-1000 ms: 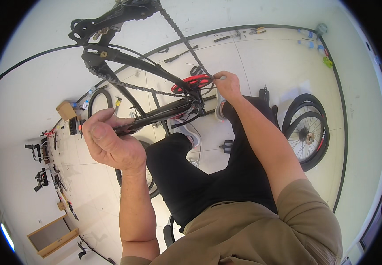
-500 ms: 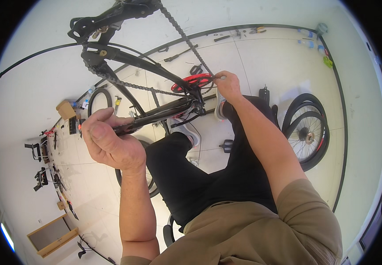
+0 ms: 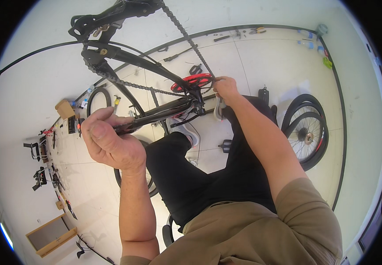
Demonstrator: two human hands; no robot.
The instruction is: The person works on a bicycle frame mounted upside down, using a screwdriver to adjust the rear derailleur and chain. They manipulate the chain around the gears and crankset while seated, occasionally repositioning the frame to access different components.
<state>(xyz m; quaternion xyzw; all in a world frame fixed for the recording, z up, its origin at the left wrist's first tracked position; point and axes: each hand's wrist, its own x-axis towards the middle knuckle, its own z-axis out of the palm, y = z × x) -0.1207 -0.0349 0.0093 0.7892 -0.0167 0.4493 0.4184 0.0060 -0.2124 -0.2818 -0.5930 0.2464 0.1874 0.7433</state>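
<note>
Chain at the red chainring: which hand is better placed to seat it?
Right. The right hand already pinches the chain beside the red chainring; the left hand grips the frame tube, probably steadying it.

A person in a khaki-tan short-sleeved shirt, the sleeve hems ending above the elbows, with both forearms bare and no watch, gloves or rings in view. The left hand (image 3: 109, 141) shows near on the left, the right hand (image 3: 226, 88) farther off to the right. Black trousers cover both legs, ending at light grey and white sports shoes (image 3: 186, 130) with pale soles
</note>
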